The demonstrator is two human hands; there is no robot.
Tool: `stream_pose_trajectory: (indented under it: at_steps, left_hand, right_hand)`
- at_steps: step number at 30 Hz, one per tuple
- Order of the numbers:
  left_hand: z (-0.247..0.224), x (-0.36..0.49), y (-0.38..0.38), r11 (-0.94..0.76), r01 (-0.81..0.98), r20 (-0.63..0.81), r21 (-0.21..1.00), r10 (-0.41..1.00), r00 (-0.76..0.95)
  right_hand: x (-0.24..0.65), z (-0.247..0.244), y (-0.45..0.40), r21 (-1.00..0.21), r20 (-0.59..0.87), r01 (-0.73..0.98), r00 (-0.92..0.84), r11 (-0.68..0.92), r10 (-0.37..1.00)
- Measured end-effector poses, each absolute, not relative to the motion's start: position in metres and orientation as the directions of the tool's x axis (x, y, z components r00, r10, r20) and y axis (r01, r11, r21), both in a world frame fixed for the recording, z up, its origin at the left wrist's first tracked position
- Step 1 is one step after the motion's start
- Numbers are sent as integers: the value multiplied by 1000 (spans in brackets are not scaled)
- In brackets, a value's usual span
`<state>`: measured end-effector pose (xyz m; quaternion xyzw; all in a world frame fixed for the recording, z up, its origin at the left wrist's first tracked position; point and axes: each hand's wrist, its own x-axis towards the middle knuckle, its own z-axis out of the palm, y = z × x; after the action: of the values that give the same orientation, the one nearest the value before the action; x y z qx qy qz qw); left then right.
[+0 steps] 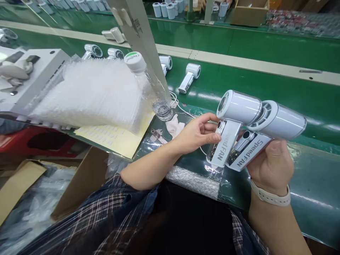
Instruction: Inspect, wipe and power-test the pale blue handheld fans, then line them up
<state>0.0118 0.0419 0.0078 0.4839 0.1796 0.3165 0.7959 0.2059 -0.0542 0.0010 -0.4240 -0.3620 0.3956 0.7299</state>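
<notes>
Two white handheld fans are up in front of me, side by side, with "Speed FAN" lettering on their handles. My left hand (199,132) is closed on the left fan (231,138), its thumb at the handle's edge and its other fingers partly hidden behind. My right hand (273,161), with a pale band on the wrist, is wrapped round the handle of the right fan (283,120). Both handles have an open side with inner parts showing. The two fan heads touch or nearly touch.
More fans (190,78) lie on the green conveyor. A water bottle (148,85) and a stack of clear plastic sleeves (101,94) stand left, over a yellow label sheet (127,143). A metal post (143,42) rises behind. Bubble wrap (193,182) lies at the near edge.
</notes>
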Motion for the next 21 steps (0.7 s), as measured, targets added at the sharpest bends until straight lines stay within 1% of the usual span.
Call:
stream_pose_trajectory:
  at_steps: [2,5,7,10,13,16,21]
  left_hand:
    - [8,12,41,271,-300,36,915,683,729]
    - [10,11,40,53,-232,121,971,731,672]
    - [12,11,40,-90,-183,189,979,738,648]
    - [12,10,43,-311,-158,337,937,695,635]
    - [11,11,45,-515,-108,470,850,651,596]
    - [10,11,43,-589,-55,507,806,640,577]
    - [12,11,39,-594,-23,499,804,654,568]
  right_hand:
    - [208,0,-55,-912,251,-190,441,363,862]
    - [211,0,-60,-937,320,18,442,349,838]
    - [211,3,-64,-935,354,131,380,329,855]
    - [208,9,-66,-898,439,151,239,413,866]
    - [207,12,-66,-863,504,170,202,476,840]
    - [209,12,-67,-842,533,209,184,497,826]
    - [210,10,-68,-827,554,214,164,519,816]
